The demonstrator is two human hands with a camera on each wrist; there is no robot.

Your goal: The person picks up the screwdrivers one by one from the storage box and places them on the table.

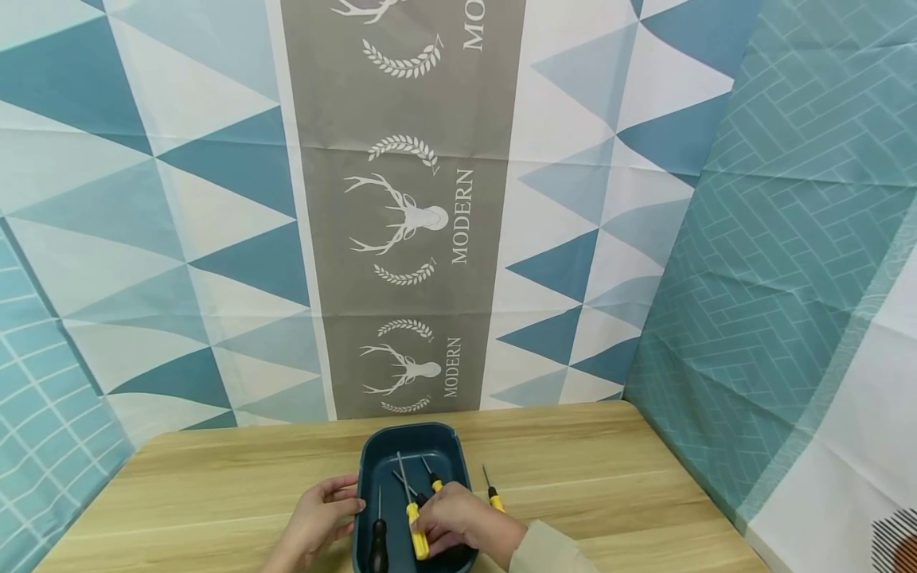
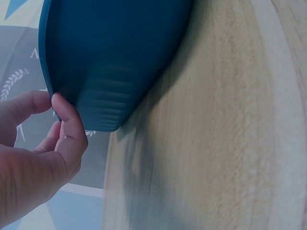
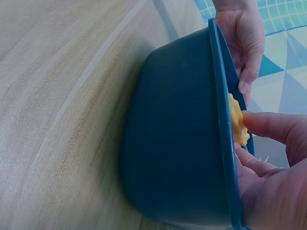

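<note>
A dark blue plastic bin [image 1: 423, 431] stands on the table with several screwdrivers inside. My left hand [image 1: 322, 513] is at its left side, and the left wrist view has the thumb and fingers pinching the bin's rim [image 2: 44, 62]. Reaching in over the right side, my right hand [image 1: 454, 513] pinches the handle of a yellow screwdriver [image 1: 419, 535], its shaft pointing to the far end. In the right wrist view that yellow handle [image 3: 238, 122] shows just above the rim. To its left lies a black-handled screwdriver [image 1: 379, 547]. A yellow-and-black screwdriver [image 1: 436, 481] lies farther in, partly hidden by my right hand.
Another yellow-and-black screwdriver [image 1: 494, 497] lies on the wooden table [image 1: 587, 477], just right of the bin. A patterned cloth wall [image 1: 401, 278] rises behind the table's back edge, and a teal cloth [image 1: 774, 278] hangs along the right side.
</note>
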